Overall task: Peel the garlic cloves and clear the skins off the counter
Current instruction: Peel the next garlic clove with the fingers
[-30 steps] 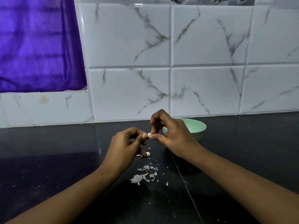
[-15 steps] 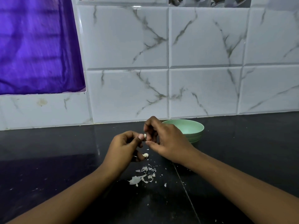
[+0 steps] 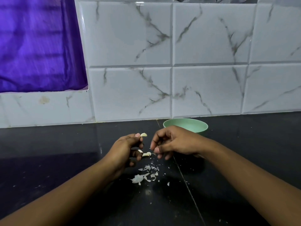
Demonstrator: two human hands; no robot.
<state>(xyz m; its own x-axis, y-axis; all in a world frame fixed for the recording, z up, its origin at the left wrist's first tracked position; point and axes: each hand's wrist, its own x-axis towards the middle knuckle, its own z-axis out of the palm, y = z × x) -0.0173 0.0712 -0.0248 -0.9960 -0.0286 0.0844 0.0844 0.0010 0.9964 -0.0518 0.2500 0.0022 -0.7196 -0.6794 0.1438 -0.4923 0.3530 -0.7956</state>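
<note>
1. Left hand (image 3: 125, 152) is raised just above the counter (image 3: 48, 152) near its middle. The thumb and forefinger tips pinch a pale garlic clove (image 3: 143, 135), which sticks out to the right of the fingertips.
2. Second clove (image 3: 146, 154) is at the left hand's lower curled fingers. Can't tell if those fingers hold it or it lies on the counter.
3. Right hand (image 3: 174, 142) is just right of the left hand with a clear gap between them, not touching. Its fingers are curled downward with the thumb tip close to the forefinger. Can't tell if it pinches a scrap of skin or nothing.
4. Skins (image 3: 146, 174) are a loose scatter of white flakes on the counter, just below both hands and toward the front edge. The biggest piece is at the lower left of the scatter, and a few stray flakes lie to the right.
5. Green bowl (image 3: 185, 126) is at the counter's back edge by the tiled wall (image 3: 130, 38), directly behind the right hand, which partly hides it. Its contents are not visible.
6. Purple cloth (image 3: 37, 46) is on the wall, upper left.
</note>
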